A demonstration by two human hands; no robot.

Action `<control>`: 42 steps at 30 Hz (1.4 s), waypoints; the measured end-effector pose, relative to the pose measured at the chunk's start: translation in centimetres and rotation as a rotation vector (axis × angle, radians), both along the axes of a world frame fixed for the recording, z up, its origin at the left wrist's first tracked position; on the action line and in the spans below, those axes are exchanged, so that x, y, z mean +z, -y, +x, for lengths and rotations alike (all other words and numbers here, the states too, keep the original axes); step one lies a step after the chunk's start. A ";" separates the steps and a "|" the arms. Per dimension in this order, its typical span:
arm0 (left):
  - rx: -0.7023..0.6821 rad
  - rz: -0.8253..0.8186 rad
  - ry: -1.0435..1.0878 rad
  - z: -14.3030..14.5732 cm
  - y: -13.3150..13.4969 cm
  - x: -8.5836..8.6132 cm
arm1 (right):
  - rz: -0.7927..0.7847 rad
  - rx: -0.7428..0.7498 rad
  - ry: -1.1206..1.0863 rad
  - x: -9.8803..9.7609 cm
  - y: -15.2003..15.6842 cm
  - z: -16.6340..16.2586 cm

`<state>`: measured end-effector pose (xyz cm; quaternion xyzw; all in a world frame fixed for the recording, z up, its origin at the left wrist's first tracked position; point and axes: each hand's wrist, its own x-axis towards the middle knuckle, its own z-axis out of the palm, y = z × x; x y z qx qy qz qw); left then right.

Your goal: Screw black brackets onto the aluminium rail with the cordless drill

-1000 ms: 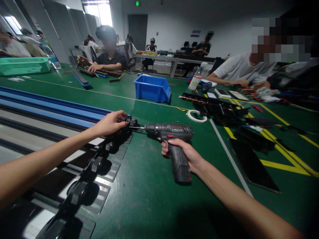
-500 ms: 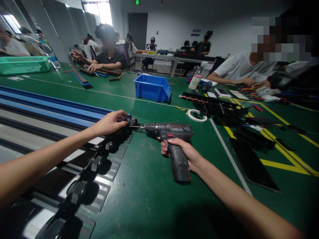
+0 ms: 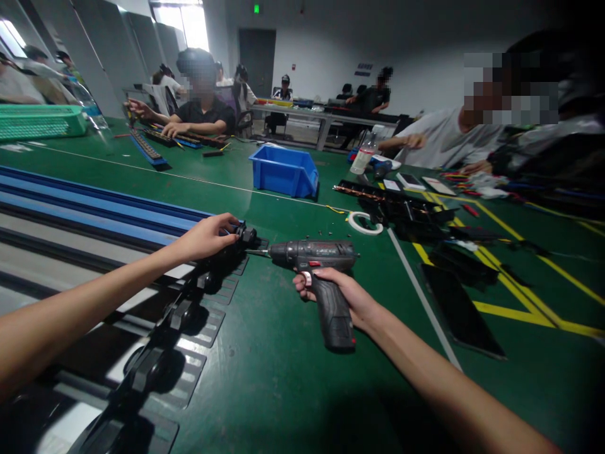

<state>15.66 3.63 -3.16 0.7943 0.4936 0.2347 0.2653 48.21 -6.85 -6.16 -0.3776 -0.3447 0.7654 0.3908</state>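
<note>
My right hand (image 3: 347,295) is wrapped around the grip of a black cordless drill (image 3: 314,255), a finger at its trigger. The drill lies level and points left. Its long thin bit (image 3: 258,252) reaches toward the end of a row of long parallel bars (image 3: 94,205), blue and pale with black strips. My left hand (image 3: 210,236) rests at the far end of that row, fingers curled on a black end fitting (image 3: 246,234) just beyond the bit's tip. Whether the tip touches the fitting cannot be made out. More black fittings (image 3: 182,313) line the bar ends toward me, with slotted plates (image 3: 208,325) beneath.
Ahead stands a blue bin (image 3: 283,171). Several small screws (image 3: 326,234) lie near a white tape roll (image 3: 365,223). Black parts (image 3: 401,205), a dark flat panel (image 3: 460,309) and a bottle (image 3: 363,154) are on the right. Co-workers sit across the table; a green basket (image 3: 40,123) is far left.
The view has shifted slightly. The drill and my right hand sit a little closer to the black fitting. At right, a co-worker has raised a hand. My left hand keeps its place.
</note>
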 end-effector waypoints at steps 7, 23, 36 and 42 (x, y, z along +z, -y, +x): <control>-0.010 0.042 0.004 -0.3 -0.2 -0.3 | -0.035 -0.049 -0.044 1.0 2.5 0.1; -0.009 0.109 -0.070 -0.4 0.1 -0.4 | 0.114 0.196 0.747 5.1 11.6 3.9; -0.010 0.079 -0.091 -0.4 -0.4 -0.5 | 0.277 -0.559 1.637 -1.0 10.3 26.6; -0.024 0.086 -0.101 -0.5 -0.3 -0.5 | 0.279 -0.371 1.720 -3.2 10.6 27.7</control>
